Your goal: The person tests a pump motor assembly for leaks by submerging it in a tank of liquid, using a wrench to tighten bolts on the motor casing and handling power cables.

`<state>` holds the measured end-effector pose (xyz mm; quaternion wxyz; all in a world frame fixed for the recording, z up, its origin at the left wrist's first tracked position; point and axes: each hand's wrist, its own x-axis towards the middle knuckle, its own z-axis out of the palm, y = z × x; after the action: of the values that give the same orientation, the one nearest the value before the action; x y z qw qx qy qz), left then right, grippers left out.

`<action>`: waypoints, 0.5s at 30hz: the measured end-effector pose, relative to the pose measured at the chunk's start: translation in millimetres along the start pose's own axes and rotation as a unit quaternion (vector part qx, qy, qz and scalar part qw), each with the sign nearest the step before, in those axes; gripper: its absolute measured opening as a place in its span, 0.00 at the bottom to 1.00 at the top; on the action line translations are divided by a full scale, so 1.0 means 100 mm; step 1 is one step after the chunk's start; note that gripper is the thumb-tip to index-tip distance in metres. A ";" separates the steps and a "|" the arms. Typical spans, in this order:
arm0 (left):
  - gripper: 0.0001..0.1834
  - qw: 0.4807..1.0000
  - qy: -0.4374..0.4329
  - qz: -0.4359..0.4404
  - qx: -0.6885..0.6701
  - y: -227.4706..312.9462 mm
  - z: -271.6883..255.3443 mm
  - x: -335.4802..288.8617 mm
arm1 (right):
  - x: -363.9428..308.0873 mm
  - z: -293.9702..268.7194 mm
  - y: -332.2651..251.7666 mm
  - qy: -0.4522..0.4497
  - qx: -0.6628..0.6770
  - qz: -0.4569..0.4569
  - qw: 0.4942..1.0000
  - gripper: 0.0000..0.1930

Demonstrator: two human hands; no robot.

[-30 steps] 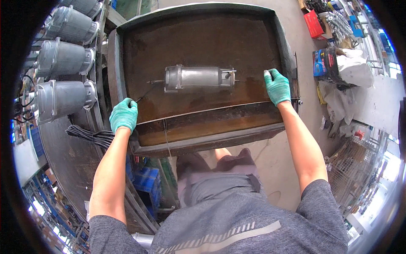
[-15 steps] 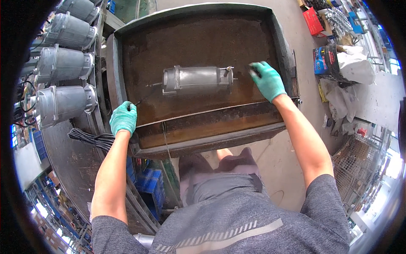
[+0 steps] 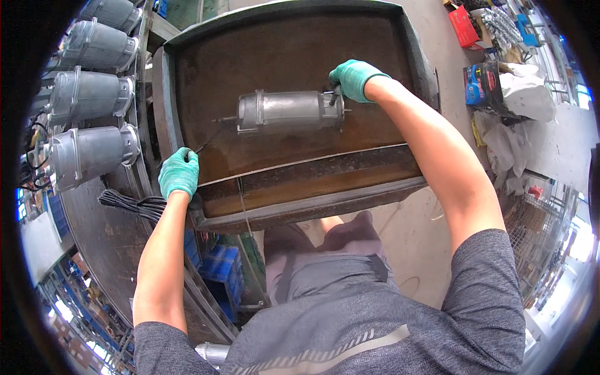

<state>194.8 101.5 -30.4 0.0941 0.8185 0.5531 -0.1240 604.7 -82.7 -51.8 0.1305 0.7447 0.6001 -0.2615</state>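
A silver-grey cylindrical motor housing lies on its side in a dark rectangular metal tank, which seems to hold brownish liquid. My right hand, in a green glove, has come down at the housing's right end. Its bent fingers close at a small upright metal fitting, and the fingertips are partly hidden. At the tank's left rim, my green-gloved left hand is closed around a thin dark cable that runs toward the housing's left end.
Several similar motor housings stand in a row on the left bench. A coil of black cable rests beside the tank. Below are blue crates. On the right floor sit a red box and a dark bin with white sacks.
My right hand has moved left from the tank's right side onto the fitting at the housing's end. My left hand stays at the left rim.
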 end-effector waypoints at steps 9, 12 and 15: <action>0.16 1.000 -0.009 -0.008 0.004 0.00 0.01 0.01 | -0.08 -0.06 -0.07 -0.026 0.037 0.045 0.998 0.14; 0.16 1.000 -0.008 -0.010 0.005 -0.02 0.01 0.01 | -0.11 -0.11 -0.13 -0.031 0.042 0.049 0.997 0.15; 0.16 1.000 -0.007 -0.005 -0.001 -0.01 -0.03 0.00 | -0.10 -0.09 -0.12 -0.022 0.052 0.045 0.997 0.16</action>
<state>194.2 103.0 -27.8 0.0984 0.8149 0.5562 -0.1298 594.2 -83.9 -37.3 0.1166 0.7706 0.5485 -0.3029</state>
